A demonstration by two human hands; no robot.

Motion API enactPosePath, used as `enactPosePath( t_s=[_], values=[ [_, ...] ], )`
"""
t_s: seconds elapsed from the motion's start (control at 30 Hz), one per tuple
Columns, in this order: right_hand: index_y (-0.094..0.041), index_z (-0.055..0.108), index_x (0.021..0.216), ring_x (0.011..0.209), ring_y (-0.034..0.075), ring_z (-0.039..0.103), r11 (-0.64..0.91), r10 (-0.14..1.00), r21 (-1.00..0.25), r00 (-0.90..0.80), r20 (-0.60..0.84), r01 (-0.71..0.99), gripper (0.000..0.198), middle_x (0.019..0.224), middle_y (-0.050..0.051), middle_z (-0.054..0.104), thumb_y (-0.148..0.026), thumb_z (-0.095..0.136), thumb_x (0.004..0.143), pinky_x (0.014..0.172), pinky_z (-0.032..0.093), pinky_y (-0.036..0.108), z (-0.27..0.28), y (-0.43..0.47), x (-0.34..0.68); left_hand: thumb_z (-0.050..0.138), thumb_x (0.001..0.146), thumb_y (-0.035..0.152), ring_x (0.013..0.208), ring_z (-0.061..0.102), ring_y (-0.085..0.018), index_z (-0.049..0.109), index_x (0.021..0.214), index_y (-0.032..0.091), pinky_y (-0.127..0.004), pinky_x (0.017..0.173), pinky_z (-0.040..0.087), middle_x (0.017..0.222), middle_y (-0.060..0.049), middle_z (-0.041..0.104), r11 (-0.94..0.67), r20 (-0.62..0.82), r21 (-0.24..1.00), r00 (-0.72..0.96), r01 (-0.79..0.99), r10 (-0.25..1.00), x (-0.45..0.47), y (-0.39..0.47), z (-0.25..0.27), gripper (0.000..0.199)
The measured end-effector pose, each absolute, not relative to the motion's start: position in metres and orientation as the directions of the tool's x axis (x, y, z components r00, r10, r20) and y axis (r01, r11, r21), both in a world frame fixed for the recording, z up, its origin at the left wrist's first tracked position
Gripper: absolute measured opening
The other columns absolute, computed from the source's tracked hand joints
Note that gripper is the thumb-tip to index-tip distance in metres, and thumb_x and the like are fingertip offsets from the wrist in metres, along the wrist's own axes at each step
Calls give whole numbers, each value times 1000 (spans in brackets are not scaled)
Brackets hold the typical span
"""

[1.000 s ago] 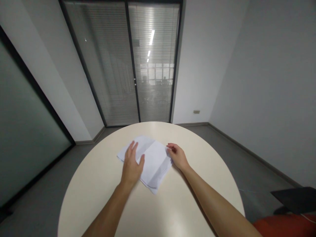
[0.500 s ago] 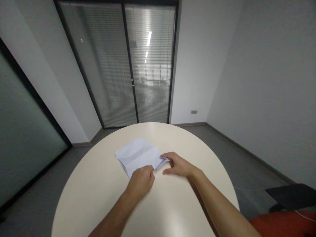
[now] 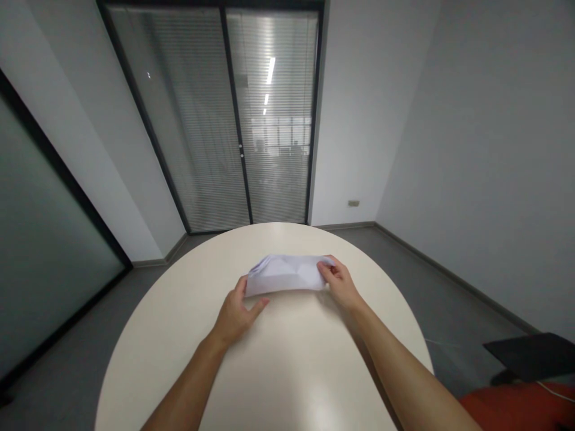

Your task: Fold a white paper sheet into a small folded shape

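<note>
A folded white sheet of paper (image 3: 287,273) lies crosswise between my hands, its right end lifted off the table and its left end showing several layers. My right hand (image 3: 339,281) pinches the right end between thumb and fingers. At the left end, the fingers of my left hand (image 3: 238,308) touch the paper's edge. The left thumb points away to the right, apart from the fingers and over the bare tabletop. Under both hands is the round cream table (image 3: 278,371).
Beyond the table stands a glass partition with blinds (image 3: 274,179) in a black frame. White walls (image 3: 471,179) rise on the right. Low at the right edge are a black flat object (image 3: 532,356) and something red (image 3: 503,410) with a pale cable.
The paper has turned from slanting flat on the left to lying crosswise, and shows a narrower face. My left hand has moved left and opened; the right has shifted right and closed on the paper.
</note>
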State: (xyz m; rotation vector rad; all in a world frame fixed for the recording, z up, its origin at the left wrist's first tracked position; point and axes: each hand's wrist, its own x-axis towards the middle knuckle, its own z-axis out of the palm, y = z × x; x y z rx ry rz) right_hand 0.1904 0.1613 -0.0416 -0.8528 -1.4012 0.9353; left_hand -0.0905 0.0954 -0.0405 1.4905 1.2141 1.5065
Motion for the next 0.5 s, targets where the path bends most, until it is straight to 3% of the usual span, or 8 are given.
enactPosePath(
  t_s=[0.1,0.2,0.37,0.5],
  values=[
    [-24,63,90,74,21,59,371,928,-912,79,363,-176,36,81,2,67,-58,73,81,64,47,30,-41,164,189,85,73,30,78,68,-23,74,95,23,-26,72,53,84,-3,75,-306,330,923,-75,232,941,-88,99,-47,26],
    [-28,61,110,90,25,66,324,946,-898,119,302,-296,49,104,5,72,-62,74,78,75,53,34,-40,162,185,83,76,33,70,65,-20,73,88,20,-23,64,50,78,-2,73,-313,348,928,-166,204,923,-86,97,-41,20],
    [-33,54,123,87,22,70,141,946,-941,-239,220,-309,60,117,5,70,-65,74,77,72,55,33,-48,154,178,82,76,32,78,67,-20,70,98,20,-24,72,52,89,-4,74,-352,406,913,-395,206,824,-103,100,-12,27],
    [-28,50,129,86,21,70,150,912,-982,-368,182,-113,56,113,8,68,-57,69,86,73,54,35,-67,157,174,73,81,38,89,71,-26,66,113,19,-32,80,55,101,-8,75,-135,299,914,-408,383,863,-149,125,-1,38]
  ],
)
